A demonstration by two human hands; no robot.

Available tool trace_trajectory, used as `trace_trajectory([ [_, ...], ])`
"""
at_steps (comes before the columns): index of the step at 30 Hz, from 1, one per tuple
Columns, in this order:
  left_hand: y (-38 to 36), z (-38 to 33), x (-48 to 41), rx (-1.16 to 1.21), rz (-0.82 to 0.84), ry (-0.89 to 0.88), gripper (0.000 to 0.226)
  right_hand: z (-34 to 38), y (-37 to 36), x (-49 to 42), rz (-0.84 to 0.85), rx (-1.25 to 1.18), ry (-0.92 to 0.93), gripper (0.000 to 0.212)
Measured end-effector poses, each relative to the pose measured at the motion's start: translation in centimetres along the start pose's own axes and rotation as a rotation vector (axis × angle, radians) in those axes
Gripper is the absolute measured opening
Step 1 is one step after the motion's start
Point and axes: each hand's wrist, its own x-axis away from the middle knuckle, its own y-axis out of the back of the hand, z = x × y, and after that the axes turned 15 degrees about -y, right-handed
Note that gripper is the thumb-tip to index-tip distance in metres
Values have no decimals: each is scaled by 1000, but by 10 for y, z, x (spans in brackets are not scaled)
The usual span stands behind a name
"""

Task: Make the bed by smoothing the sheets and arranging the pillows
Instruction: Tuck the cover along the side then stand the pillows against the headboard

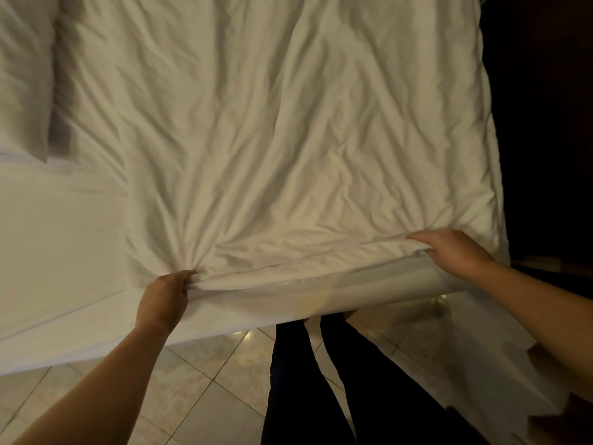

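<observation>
1. White, creased duvet [272, 139] covers most of the bed in the head view; its near edge is lifted off the mattress, between the two hands.
2. Left hand [163, 297] grips that near edge at its left end. The fingers [187, 279] are curled tight round a bunch of cloth, and folds fan out from the grip across the duvet.
3. Right hand [455, 252] holds the same edge near the right corner. Its fingers lie over the top of the fold and the thumb is beneath it, so the cloth is pinched between them.
4. Bare fitted sheet [57, 236] shows to the left of the duvet, smooth and paler.
5. One white pillow [22, 75] lies at the far left edge, blurred, touching the duvet's side.
6. Pale tiled floor [199, 396] lies below the bed, with the person's legs [308, 380] in dark trousers standing just beside the mattress.
</observation>
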Motion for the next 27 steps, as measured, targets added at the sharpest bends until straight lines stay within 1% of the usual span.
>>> trace_trajectory([
  [2, 10, -4, 11, -17, -7, -6, 36, 0, 5, 10, -4, -15, -22, 45],
  [7, 43, -21, 47, -62, -41, -21, 42, 0, 20, 47, 4, -41, -63, 47],
  [13, 78, -51, 91, -72, -157, -14, 49, -5, 57, 97, -78, -48, -56, 56],
  [17, 88, -74, 128, -94, -181, -48, 47, -20, 74, 131, -128, -106, -45, 55],
  [21, 102, -94, 157, -111, -205, -70, 50, -35, 78, 170, -184, -152, -56, 56],
  [24, 114, -107, 178, -138, -220, -90, 43, -40, 86, 197, -239, -178, -92, 57],
  [26, 119, -105, 197, -164, -231, -95, 36, -38, 84, 218, -257, -160, -99, 59],
  [27, 121, -100, 208, -165, -241, -97, 36, -36, 79, 231, -256, -156, -94, 60],
])
